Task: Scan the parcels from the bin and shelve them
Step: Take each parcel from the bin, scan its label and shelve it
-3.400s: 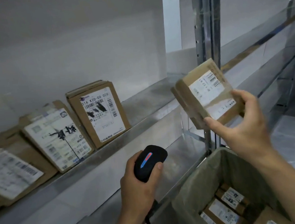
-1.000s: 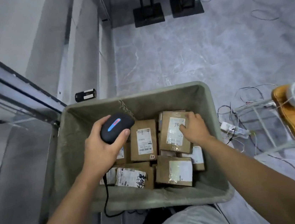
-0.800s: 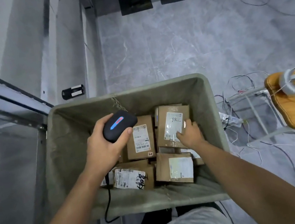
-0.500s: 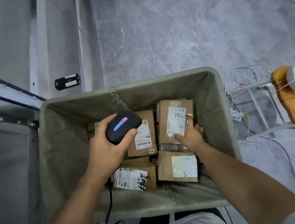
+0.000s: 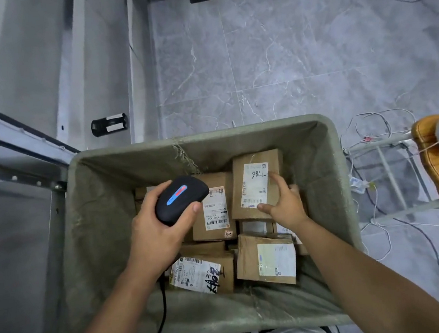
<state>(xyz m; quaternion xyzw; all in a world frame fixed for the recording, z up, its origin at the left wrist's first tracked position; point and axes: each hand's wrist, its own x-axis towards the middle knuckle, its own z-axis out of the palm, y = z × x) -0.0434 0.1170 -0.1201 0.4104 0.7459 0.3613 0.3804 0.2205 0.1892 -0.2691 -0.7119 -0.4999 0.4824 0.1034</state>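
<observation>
R hand (image 5: pixel 284 205) grips parcel "98LL" (image 5: pixel 256 184) above bin (image 5: pixel 105 235), label up for scanning; L hand (image 5: pixel 162 226) fingers clasp scanner (image 5: pixel 181 198), aimed w/ nose toward label.

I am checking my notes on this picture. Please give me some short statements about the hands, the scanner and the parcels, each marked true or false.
1. The left hand holds the black handheld scanner. True.
2. The right hand grips the brown cardboard parcel with a handwritten white label. True.
3. The grey-green fabric bin holds only one parcel. False: several lie inside.
4. The scanner is cordless. False: a black cord hangs from it.
</observation>
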